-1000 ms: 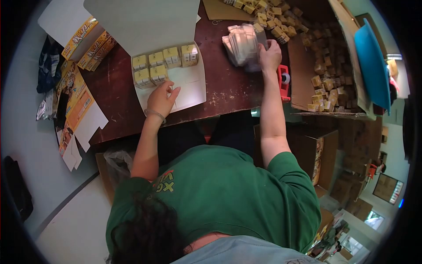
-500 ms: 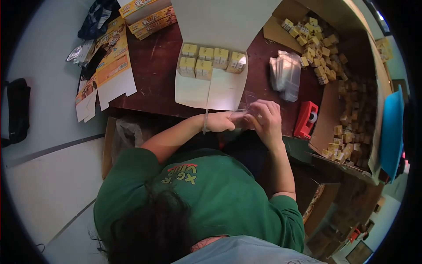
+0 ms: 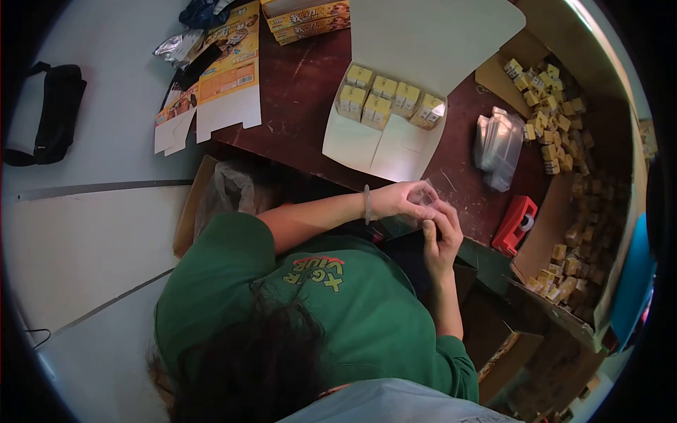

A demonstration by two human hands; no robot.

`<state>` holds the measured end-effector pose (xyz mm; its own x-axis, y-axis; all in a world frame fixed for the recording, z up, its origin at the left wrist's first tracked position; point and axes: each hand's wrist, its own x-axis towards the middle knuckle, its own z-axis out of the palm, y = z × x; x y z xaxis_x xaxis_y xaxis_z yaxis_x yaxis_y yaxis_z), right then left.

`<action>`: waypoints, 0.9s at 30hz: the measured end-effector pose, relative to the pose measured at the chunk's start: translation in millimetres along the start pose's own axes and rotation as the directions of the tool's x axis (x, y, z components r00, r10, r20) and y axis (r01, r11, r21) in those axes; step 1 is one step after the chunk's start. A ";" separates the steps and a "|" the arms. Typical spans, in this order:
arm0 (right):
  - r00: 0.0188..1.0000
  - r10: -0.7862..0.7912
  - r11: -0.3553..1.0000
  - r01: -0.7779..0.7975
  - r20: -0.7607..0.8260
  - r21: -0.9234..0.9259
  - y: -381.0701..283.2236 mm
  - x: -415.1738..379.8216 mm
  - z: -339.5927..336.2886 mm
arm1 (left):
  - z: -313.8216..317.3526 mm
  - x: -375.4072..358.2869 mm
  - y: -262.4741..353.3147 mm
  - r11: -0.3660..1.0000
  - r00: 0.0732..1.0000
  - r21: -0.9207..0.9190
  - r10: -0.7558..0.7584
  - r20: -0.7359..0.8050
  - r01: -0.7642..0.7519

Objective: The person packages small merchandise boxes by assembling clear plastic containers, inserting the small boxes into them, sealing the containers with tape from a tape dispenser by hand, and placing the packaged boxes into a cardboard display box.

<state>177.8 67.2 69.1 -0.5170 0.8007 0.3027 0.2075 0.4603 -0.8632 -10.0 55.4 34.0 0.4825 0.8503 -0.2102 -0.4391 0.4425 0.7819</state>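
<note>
At the front edge of the dark red table, my left hand [image 3: 399,200], with a bracelet on its wrist, is closed around a clear plastic packaging piece [image 3: 422,198]. My right hand [image 3: 444,236] meets it from the right, its fingers pinched on the same plastic. The exact shape of that piece is partly hidden by my fingers. Just beyond my hands stands an open white carton [image 3: 352,144] with its lid raised. Several small yellow boxes [image 3: 376,111] stand upright in its back part, in two rows.
Clear plastic pieces [image 3: 499,148] lie stacked on the right of the table [image 3: 296,106], near a red tape dispenser [image 3: 515,224]. A large cardboard box [image 3: 534,247] at the far right holds many small yellow boxes. Flattened printed cartons [image 3: 229,88] lie at the left.
My hands have come closer together around the clear plastic piece. The whole view has shifted, so the table and its things appear farther right.
</note>
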 end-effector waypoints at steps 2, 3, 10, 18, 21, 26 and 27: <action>1.000 0.020 0.999 -0.021 0.023 0.041 -3.9 -2.9 1.5 | -2.7 6.4 -12.9 0.995 0.997 0.073 0.062 0.040 -0.065; 0.993 0.108 0.994 -0.109 0.051 0.018 -4.9 0.1 -3.5 | -0.9 6.2 -10.3 0.994 0.994 0.043 0.103 0.044 -0.105; 0.961 0.054 0.979 0.002 -0.271 0.204 10.1 0.1 -8.0 | 9.6 7.5 11.6 0.998 0.999 0.039 0.041 -0.030 -0.040; 0.981 0.081 0.988 -0.102 0.174 0.113 -15.0 -23.4 31.3 | 16.9 -28.8 -57.2 0.961 0.917 -0.154 -0.266 -0.298 0.229; 0.985 0.114 0.993 -0.114 0.129 -0.007 -15.2 -31.3 28.4 | 13.9 -33.1 -47.4 0.948 0.934 -0.226 -0.274 -0.229 0.223; 0.934 0.342 0.929 -0.352 0.100 0.116 -7.0 -29.5 18.3 | 16.7 -35.0 -56.8 0.917 0.981 -0.370 -0.181 -0.063 0.146; 0.902 0.420 0.889 -0.432 0.102 0.153 -5.4 -29.9 12.4 | 14.2 -41.4 -51.6 0.822 0.960 -0.495 -0.237 0.151 0.281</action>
<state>181.9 36.1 59.6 -0.4634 0.8764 -0.1311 0.2808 0.0049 -0.9598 3.5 -6.7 10.7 0.6816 0.6679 -0.2989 -0.6003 0.7439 0.2935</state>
